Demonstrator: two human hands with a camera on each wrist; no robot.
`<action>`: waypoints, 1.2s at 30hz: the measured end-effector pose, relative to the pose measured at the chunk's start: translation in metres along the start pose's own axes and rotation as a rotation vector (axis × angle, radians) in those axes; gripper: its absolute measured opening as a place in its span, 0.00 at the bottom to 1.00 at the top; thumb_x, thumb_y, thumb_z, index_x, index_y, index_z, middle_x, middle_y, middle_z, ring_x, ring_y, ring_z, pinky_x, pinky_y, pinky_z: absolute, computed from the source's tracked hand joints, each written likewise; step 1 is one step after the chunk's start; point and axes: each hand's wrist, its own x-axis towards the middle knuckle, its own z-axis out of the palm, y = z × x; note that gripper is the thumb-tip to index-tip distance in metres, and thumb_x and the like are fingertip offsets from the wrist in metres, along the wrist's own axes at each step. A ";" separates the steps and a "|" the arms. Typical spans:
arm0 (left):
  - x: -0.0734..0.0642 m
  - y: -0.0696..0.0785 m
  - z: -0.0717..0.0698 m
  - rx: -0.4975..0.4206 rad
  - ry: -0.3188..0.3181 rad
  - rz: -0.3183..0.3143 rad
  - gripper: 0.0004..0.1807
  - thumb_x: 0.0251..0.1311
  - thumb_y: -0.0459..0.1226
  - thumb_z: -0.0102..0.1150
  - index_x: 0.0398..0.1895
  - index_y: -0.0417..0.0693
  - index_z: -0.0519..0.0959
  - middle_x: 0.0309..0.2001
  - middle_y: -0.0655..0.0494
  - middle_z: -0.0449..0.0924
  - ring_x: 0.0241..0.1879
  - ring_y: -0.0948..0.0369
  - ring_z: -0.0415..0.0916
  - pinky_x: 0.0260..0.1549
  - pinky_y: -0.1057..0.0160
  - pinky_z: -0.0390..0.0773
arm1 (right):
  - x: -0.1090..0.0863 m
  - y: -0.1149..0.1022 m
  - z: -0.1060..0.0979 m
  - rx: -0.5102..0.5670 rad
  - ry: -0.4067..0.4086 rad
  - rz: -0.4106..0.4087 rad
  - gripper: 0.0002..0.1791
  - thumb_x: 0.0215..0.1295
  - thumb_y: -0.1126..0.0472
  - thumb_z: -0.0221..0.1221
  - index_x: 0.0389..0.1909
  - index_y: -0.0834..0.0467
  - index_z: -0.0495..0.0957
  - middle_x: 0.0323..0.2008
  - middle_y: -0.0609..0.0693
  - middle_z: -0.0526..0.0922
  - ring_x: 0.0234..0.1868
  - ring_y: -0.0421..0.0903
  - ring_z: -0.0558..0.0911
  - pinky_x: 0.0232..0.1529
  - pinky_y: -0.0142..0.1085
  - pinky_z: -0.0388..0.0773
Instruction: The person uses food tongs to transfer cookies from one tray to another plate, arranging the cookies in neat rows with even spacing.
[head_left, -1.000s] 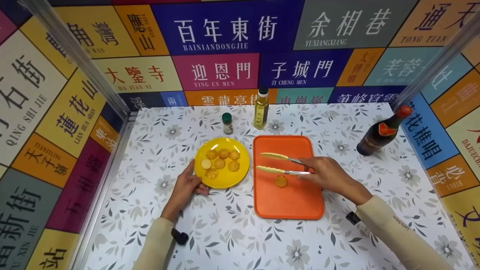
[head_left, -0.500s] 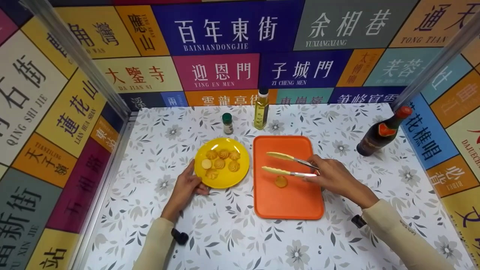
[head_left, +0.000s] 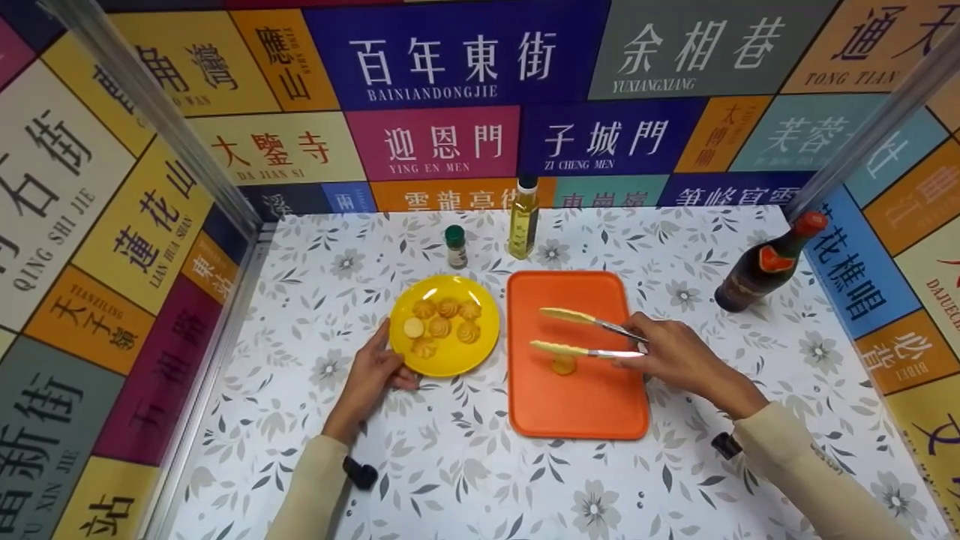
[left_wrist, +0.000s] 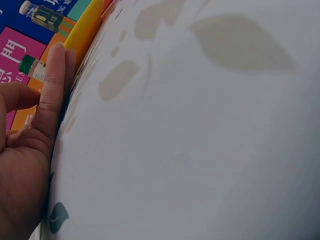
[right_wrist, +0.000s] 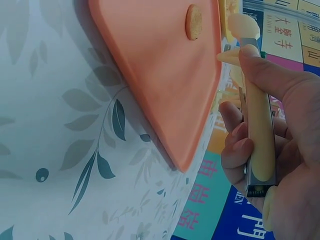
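Observation:
My left hand rests against the lower left rim of a yellow plate. In the left wrist view its fingers lie straight, the tips at the plate's edge. Several swirled cookies sit on that plate. With its jaws spread, a pair of tongs is gripped in my right hand over an orange tray. Nothing is between the tongs' tips. A single round cookie lies on the tray, partly covered by the lower arm of the tongs; the right wrist view shows this cookie fully.
Behind the plate stands a small green-capped jar, with an oil bottle to its right. A dark red-capped bottle is at the right side of the flowered table. Patterned panels enclose the back and sides.
My right hand has drawn back to the right with the spread tongs, and they have dropped slightly in view, now overlapping the tray's cookie. The left hand and plate stay put.

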 end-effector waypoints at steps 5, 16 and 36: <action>0.001 -0.001 -0.001 -0.006 -0.006 0.005 0.44 0.80 0.27 0.52 0.92 0.56 0.49 0.34 0.29 0.86 0.28 0.45 0.90 0.36 0.46 0.94 | -0.002 0.004 -0.002 -0.012 0.011 -0.024 0.25 0.63 0.49 0.81 0.54 0.55 0.82 0.35 0.46 0.87 0.32 0.43 0.76 0.33 0.36 0.75; 0.000 -0.002 -0.001 -0.045 -0.022 0.033 0.43 0.80 0.25 0.51 0.92 0.52 0.48 0.34 0.28 0.86 0.28 0.46 0.89 0.35 0.48 0.94 | -0.009 0.012 -0.007 -0.035 0.016 -0.035 0.25 0.59 0.50 0.83 0.53 0.53 0.85 0.30 0.39 0.81 0.29 0.41 0.74 0.29 0.34 0.72; 0.001 0.000 -0.001 -0.025 -0.015 -0.001 0.43 0.81 0.27 0.52 0.92 0.55 0.48 0.35 0.29 0.86 0.28 0.47 0.90 0.37 0.47 0.94 | -0.016 0.026 -0.009 -0.033 -0.003 -0.081 0.23 0.59 0.54 0.83 0.52 0.53 0.87 0.33 0.46 0.87 0.30 0.38 0.74 0.30 0.34 0.73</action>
